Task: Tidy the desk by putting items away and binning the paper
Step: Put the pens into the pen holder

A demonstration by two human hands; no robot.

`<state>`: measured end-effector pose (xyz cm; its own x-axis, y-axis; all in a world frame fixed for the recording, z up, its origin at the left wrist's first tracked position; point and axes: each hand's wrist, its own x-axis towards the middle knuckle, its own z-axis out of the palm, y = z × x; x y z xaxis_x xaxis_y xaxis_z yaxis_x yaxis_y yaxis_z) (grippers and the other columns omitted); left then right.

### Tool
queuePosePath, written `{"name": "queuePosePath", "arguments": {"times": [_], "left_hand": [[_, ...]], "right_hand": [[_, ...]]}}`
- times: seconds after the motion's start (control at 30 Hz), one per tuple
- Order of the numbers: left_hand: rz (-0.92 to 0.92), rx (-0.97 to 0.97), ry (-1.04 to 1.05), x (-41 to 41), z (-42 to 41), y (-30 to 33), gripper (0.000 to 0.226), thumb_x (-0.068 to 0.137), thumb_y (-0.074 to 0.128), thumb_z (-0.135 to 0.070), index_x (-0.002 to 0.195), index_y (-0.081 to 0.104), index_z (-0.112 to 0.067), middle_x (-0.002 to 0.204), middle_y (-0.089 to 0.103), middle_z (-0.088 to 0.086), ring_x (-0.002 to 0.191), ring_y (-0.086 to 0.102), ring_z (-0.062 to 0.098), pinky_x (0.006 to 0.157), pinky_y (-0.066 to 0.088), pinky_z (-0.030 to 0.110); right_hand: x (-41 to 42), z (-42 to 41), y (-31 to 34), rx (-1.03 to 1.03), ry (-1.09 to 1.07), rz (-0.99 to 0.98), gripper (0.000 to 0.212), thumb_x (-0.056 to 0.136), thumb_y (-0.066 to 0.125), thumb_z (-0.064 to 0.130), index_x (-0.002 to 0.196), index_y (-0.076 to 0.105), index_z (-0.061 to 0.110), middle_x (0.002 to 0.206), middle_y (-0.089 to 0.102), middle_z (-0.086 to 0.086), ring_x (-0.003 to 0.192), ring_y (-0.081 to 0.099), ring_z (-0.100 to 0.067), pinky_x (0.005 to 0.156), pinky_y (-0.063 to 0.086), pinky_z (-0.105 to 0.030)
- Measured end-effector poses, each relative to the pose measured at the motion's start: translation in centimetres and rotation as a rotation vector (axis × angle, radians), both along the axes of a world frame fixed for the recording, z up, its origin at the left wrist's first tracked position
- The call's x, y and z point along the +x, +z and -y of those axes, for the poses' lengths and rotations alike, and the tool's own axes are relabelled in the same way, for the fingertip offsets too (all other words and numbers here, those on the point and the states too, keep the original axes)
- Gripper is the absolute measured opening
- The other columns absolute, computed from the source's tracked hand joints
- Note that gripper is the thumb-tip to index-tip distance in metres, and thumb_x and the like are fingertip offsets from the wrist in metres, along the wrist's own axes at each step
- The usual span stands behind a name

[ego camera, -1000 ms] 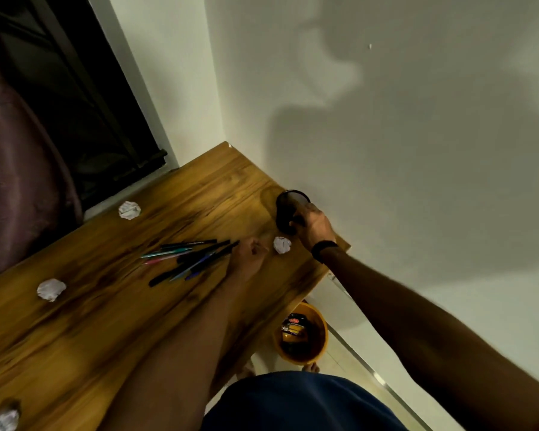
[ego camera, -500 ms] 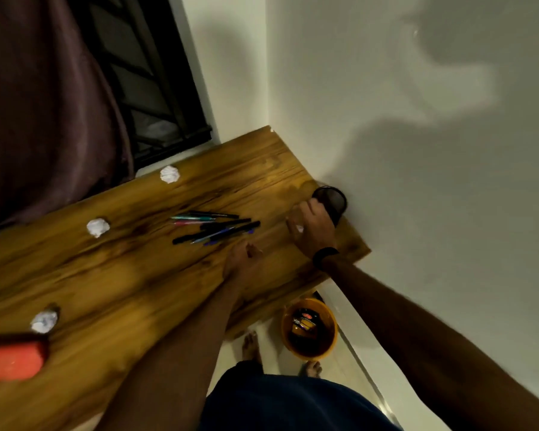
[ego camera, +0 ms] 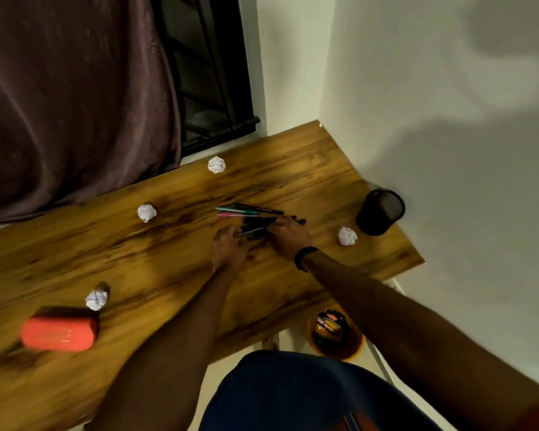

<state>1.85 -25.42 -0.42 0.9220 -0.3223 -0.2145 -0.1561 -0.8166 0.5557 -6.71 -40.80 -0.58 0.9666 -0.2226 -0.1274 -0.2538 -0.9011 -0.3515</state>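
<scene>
Our left hand [ego camera: 227, 248] and right hand [ego camera: 288, 236] meet over the near end of the pens [ego camera: 252, 217] at the middle of the desk [ego camera: 137, 259]; both have fingers curled onto the dark pens, though blur hides whether they truly grip. A black wristband [ego camera: 304, 258] circles our right wrist. The mesh pen cup [ego camera: 381, 211] stands at 3 o'clock from the pens, a paper ball [ego camera: 347, 236] just beside it. No writing is legible.

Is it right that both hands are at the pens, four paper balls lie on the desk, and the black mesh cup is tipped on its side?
Not quite. In the head view the black mesh cup stands upright near the wall. The rest holds: both hands at the pens, four paper balls on the desk.
</scene>
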Motion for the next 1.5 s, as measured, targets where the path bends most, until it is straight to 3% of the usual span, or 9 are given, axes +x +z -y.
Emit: {"name": "queuePosePath", "arguments": {"times": [0.23,0.4,0.5,0.8,1.0,1.17,1.27,1.4,1.5], "left_hand": [[0.035,0.055,-0.25,0.9,1.5,-0.6,0.03,0.089,0.056,-0.026,0.119,0.06,-0.026,0.125,0.059,-0.002,0.122,0.05,0.023,0.1,0.045,0.039],[0.098,0.032,-0.331,0.9,2.3,-1.4,0.022,0.09,0.06,-0.023,0.111,0.064,-0.023,0.118,0.059,0.0,0.117,0.051,0.022,0.095,0.043,0.037],[0.097,0.049,-0.362,1.0,3.0,-1.8,0.021,0.091,0.059,-0.024,0.112,0.061,-0.022,0.119,0.059,0.002,0.116,0.051,0.023,0.091,0.044,0.036],[0.136,-0.15,-0.259,0.0,2.9,-1.0,0.029,0.1,0.042,-0.022,0.123,0.058,-0.013,0.13,0.055,0.008,0.123,0.046,0.025,0.094,0.038,0.033],[-0.148,-0.419,-0.125,-2.1,8.9,2.3,0.02,0.097,0.048,-0.02,0.114,0.058,-0.014,0.107,0.065,0.004,0.093,0.06,0.02,0.073,0.045,0.028],[-0.265,-0.606,-0.214,-4.9,15.4,5.5,0.01,0.09,0.057,-0.004,0.097,0.058,-0.01,0.089,0.063,0.005,0.078,0.061,0.016,0.069,0.047,0.027],[-0.385,-0.651,-0.249,-6.4,18.9,6.9,0.018,0.092,0.055,0.0,0.109,0.058,-0.005,0.089,0.062,-0.001,0.067,0.063,-0.002,0.062,0.052,0.016],[-0.373,-0.66,-0.297,-8.2,23.1,9.4,0.017,0.091,0.057,-0.005,0.104,0.059,-0.016,0.094,0.065,-0.002,0.083,0.065,0.01,0.07,0.053,0.02],[-0.281,-0.64,-0.365,-9.3,25.6,10.4,0.009,0.089,0.062,-0.008,0.093,0.058,-0.014,0.09,0.066,0.003,0.08,0.061,0.009,0.062,0.045,0.015]], "right_hand": [[-0.7,-0.3,-1.6,-0.015,-0.099,0.052,0.026,0.089,0.062,0.027,0.112,0.066,0.015,0.127,0.057,-0.011,0.121,0.048,-0.035,0.096,0.043,-0.046],[-2.4,0.1,-2.7,-0.026,-0.208,0.056,0.036,0.093,0.058,0.037,0.114,0.062,0.008,0.124,0.059,-0.019,0.113,0.054,-0.038,0.092,0.046,-0.047],[-3.9,0.6,-3.0,0.041,-0.35,0.094,0.019,0.096,0.055,0.026,0.108,0.061,0.012,0.113,0.062,-0.012,0.105,0.058,-0.032,0.084,0.049,-0.043],[-4.1,2.3,1.3,0.869,-0.779,0.348,0.024,0.097,0.057,0.022,0.118,0.065,0.013,0.084,0.065,0.01,0.071,0.06,0.006,0.068,0.045,-0.009],[-5.3,4.9,3.9,1.352,-0.874,0.527,0.017,0.096,0.054,0.005,0.109,0.063,0.011,0.092,0.065,-0.002,0.076,0.061,-0.013,0.071,0.051,-0.026],[-7.8,8.6,7.1,1.506,-0.923,0.687,0.016,0.093,0.05,-0.006,0.094,0.055,0.009,0.082,0.06,-0.008,0.07,0.069,-0.022,0.066,0.058,-0.031],[-10.0,11.4,9.2,1.445,-0.943,0.775,0.016,0.094,0.049,-0.005,0.092,0.053,0.011,0.081,0.058,-0.009,0.064,0.069,-0.02,0.063,0.059,-0.029],[-12.5,14.7,10.6,0.97,-0.999,0.935,0.012,0.092,0.059,0.001,0.091,0.056,0.013,0.078,0.057,-0.002,0.068,0.06,-0.011,0.074,0.054,-0.028],[-13.7,15.7,11.0,0.665,-1.041,0.954,0.014,0.088,0.065,0.004,0.094,0.061,0.016,0.078,0.061,0.007,0.073,0.058,-0.007,0.077,0.053,-0.023]]}}
